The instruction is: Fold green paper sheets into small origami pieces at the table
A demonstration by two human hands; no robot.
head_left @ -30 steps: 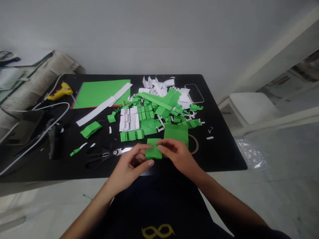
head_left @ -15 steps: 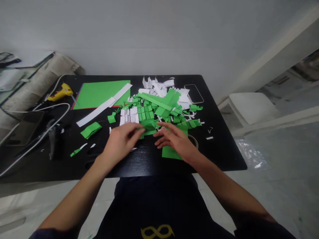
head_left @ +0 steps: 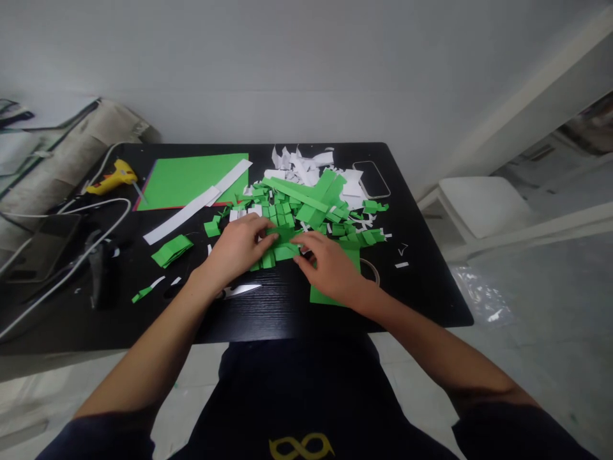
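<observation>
The left forearm (head_left: pixel 163 342) partly hides the black-handled steel scissors (head_left: pixel 244 289); the left grip (head_left: pixel 239 248), some white pleated paper strips (head_left: pixel 235 214); the right grip (head_left: pixel 329 265), part of a flat green paper sheet (head_left: pixel 320 295). The black table (head_left: pixel 268 319) runs past the left edge.

Folded green paper (head_left: pixel 283 247) filled the gap between my left hand (head_left: pixel 239 246) and right hand (head_left: pixel 328 262). From there, my roomiest way out was at six o'clock, across bare black tabletop (head_left: pixel 272 319), though the scissors (head_left: pixel 242 291) poked their blade in from between seven and eight. A heap of paper scraps (head_left: pixel 311 201) blocked me from eleven to two. At five lay a green sheet (head_left: pixel 325 296), and between three and four a ring (head_left: pixel 378 275), with open tabletop beyond. Towards nine sat a green bundle (head_left: pixel 172 251), then a looping white cable (head_left: pixel 129 203).
</observation>
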